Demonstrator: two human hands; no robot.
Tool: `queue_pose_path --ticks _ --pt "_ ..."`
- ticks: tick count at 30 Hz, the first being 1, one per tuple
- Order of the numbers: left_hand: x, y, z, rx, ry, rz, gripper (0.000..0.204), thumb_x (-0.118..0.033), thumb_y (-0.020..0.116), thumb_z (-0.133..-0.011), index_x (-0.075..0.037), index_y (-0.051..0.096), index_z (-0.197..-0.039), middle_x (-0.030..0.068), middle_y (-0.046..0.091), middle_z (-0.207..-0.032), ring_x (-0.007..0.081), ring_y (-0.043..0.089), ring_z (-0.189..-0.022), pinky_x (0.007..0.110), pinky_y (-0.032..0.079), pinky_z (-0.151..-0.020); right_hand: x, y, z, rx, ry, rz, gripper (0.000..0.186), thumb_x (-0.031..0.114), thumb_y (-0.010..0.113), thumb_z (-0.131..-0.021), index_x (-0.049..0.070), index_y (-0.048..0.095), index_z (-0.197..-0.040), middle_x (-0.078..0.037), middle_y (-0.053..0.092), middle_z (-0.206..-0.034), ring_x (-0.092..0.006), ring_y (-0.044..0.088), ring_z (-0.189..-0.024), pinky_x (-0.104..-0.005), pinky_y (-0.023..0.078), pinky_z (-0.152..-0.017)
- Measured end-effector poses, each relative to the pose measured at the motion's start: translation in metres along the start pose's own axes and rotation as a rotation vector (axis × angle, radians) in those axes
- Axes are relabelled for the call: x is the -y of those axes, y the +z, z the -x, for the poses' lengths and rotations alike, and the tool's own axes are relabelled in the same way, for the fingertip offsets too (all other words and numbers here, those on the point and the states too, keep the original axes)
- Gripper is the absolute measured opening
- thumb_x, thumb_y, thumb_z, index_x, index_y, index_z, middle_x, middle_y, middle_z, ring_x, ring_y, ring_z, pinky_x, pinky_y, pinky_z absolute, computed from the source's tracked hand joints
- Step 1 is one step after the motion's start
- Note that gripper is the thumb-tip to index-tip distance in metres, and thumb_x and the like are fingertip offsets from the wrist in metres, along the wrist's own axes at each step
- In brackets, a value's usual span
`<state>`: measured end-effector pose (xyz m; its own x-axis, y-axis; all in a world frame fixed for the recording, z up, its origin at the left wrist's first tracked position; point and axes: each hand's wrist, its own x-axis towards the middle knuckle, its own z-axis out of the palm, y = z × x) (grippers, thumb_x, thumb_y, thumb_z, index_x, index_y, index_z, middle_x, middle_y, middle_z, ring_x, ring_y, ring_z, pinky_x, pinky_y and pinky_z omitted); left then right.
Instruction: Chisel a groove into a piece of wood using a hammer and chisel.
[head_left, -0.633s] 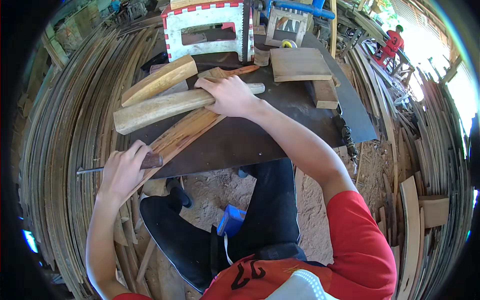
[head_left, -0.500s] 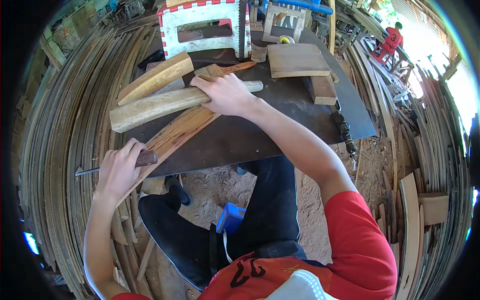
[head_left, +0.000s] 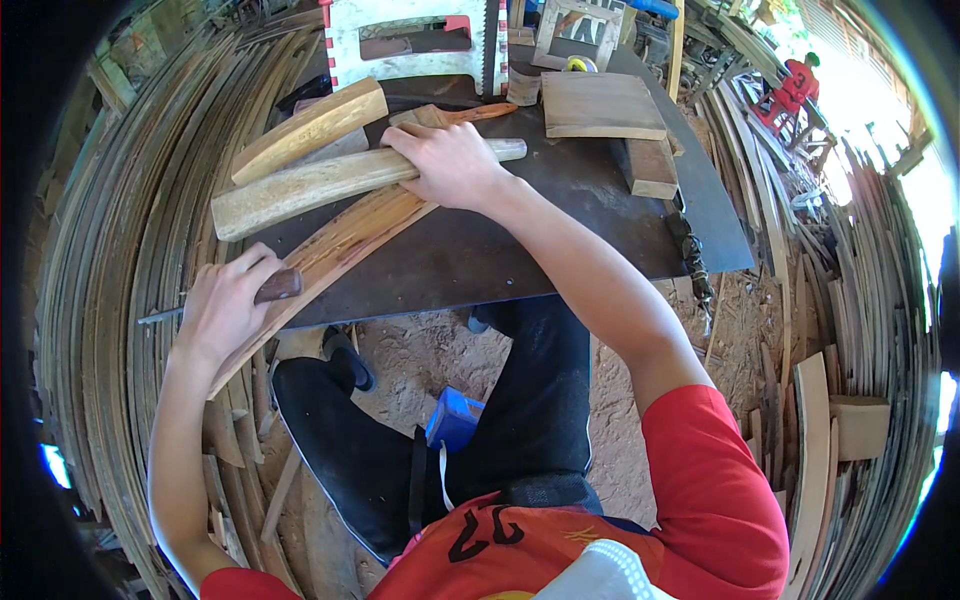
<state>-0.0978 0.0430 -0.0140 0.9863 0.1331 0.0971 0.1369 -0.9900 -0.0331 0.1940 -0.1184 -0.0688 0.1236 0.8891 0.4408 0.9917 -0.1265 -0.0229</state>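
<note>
- While the left hand (head_left: 225, 300) wraps its fingers around a chisel-like tool (head_left: 280, 287), the wooden handle points right, toward the counter (head_left: 480, 250), and the thin metal blade sticks out to the left.
- The right hand (head_left: 450, 168) is closed around the narrower part of a pale wooden club (head_left: 300, 195), whose thick, squared end lies to the left and whose slim end shows past the hand on the right.
- A long brown board (head_left: 335, 245) slants from beneath the right hand down to the left hand and runs out past the counter's near edge; the left hand is right over it, though whether the fingers press on it I cannot tell.
- Just behind the club lies a second shaped piece of wood (head_left: 310, 130), angled much the same way.
- Beyond the right hand is a tool with an orange-brown handle (head_left: 480, 113).
- Farther back stands a white-and-red step stool (head_left: 405, 82).
- On the counter's right side, a flat wooden slab (head_left: 605, 105) sits partly over a wooden block (head_left: 650, 168), with a yellow tape measure (head_left: 580, 64) just behind.
- A blue container (head_left: 455, 418) shows between the person's legs.
- Long planks (head_left: 140, 250) are stacked at the left.
- In the far right background, a person in red (head_left: 795, 85) is seated.
</note>
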Motion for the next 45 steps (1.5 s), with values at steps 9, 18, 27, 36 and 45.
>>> queue_pose_path --ticks 9,18,27,36,45 --pt "0.009 0.014 0.007 -0.039 0.043 -0.109 0.030 -0.007 0.075 -0.074 -0.006 0.065 -0.102 0.0061 0.066 -0.109 0.0336 0.070 -0.084 0.045 0.055 -0.076 -0.004 0.008 -0.001 -0.031 0.011 0.014 0.057 0.026 0.074 -0.079 0.009 0.053 -0.129 -0.011 0.070 -0.110 -0.0314 0.073 -0.089 -0.0459 0.058 -0.076" --pt "0.004 0.032 0.031 -0.159 -0.043 -0.228 0.034 -0.011 0.077 -0.073 -0.009 0.061 -0.104 0.0047 0.066 -0.108 0.0300 0.071 -0.078 0.043 0.055 -0.071 -0.001 0.008 -0.002 -0.041 0.069 0.009 0.045 0.023 0.075 -0.077 0.014 0.057 -0.118 -0.012 0.073 -0.097 -0.0332 0.072 -0.085 -0.0460 0.058 -0.071" --pt "0.040 -0.028 0.074 -0.033 -0.569 -0.181 0.031 -0.017 0.075 -0.086 -0.004 0.067 -0.112 0.0179 0.070 -0.110 0.0402 0.068 -0.096 0.047 0.055 -0.083 -0.001 0.010 0.000 -0.107 0.051 -0.004 0.045 0.022 0.073 -0.078 0.015 0.058 -0.119 -0.011 0.073 -0.095 -0.0331 0.072 -0.083 -0.0458 0.058 -0.071" --pt "0.015 -0.010 0.089 -0.099 -0.549 -0.044 0.041 -0.008 0.074 -0.082 -0.008 0.067 -0.122 0.0185 0.070 -0.114 0.0372 0.068 -0.105 0.043 0.054 -0.091 -0.014 -0.009 0.003 -0.075 0.003 -0.073 0.049 0.026 0.076 -0.075 0.012 0.060 -0.120 -0.007 0.068 -0.118 -0.0311 0.071 -0.098 -0.0461 0.059 -0.084" --pt "0.025 0.007 0.101 -0.058 -0.482 0.265 0.056 -0.016 0.087 -0.072 -0.002 0.066 -0.122 0.0160 0.069 -0.120 0.0350 0.067 -0.110 0.040 0.052 -0.096 -0.035 -0.067 0.067 0.088 0.210 -0.093 0.057 0.043 0.083 -0.072 0.010 0.070 -0.116 -0.014 0.073 -0.107 -0.0342 0.069 -0.100 -0.0442 0.054 -0.091"
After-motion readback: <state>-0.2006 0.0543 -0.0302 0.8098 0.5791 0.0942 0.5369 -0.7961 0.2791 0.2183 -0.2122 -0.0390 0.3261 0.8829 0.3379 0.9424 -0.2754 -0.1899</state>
